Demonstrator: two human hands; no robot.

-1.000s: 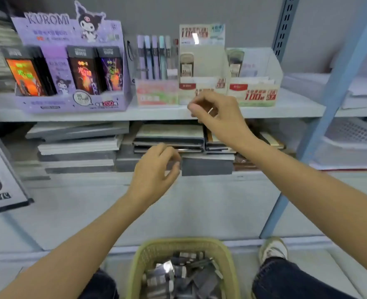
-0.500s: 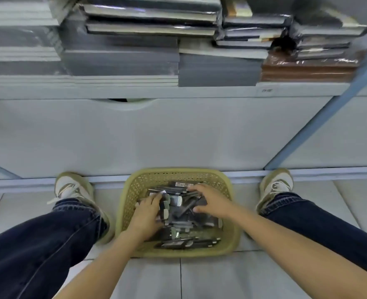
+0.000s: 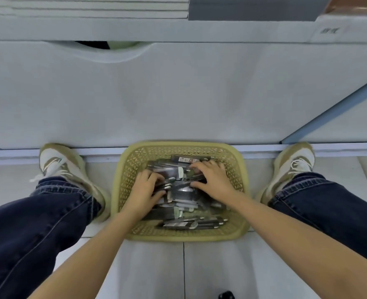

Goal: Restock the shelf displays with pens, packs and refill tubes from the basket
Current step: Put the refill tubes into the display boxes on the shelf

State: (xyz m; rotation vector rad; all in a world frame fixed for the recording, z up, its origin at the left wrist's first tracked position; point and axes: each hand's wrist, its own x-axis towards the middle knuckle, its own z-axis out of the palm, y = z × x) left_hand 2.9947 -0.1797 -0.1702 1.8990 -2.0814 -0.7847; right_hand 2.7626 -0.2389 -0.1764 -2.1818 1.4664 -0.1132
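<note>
Head view: left hand [image 3: 146, 190] & right hand [image 3: 214, 180] are digging in the yellow-green lattice plastic basket [image 3: 130, 169] on the floor [image 3: 200, 268], near centre, each clutching dark grey plastic packs [image 3: 178, 193]. Basket's looking full, so prob. most restocking's remaining. Beige shoes [image 3: 61, 167] are flanking it; nothing's blocking the lift.

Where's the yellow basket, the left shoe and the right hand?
Yellow-green woven plastic basket [image 3: 179, 235], head view: near rim.
White-and-tan left shoe [image 3: 57, 164], head view: laced top.
Right hand [image 3: 214, 180], head view: its back, fingers curled on dark packs [image 3: 167, 172].
</note>
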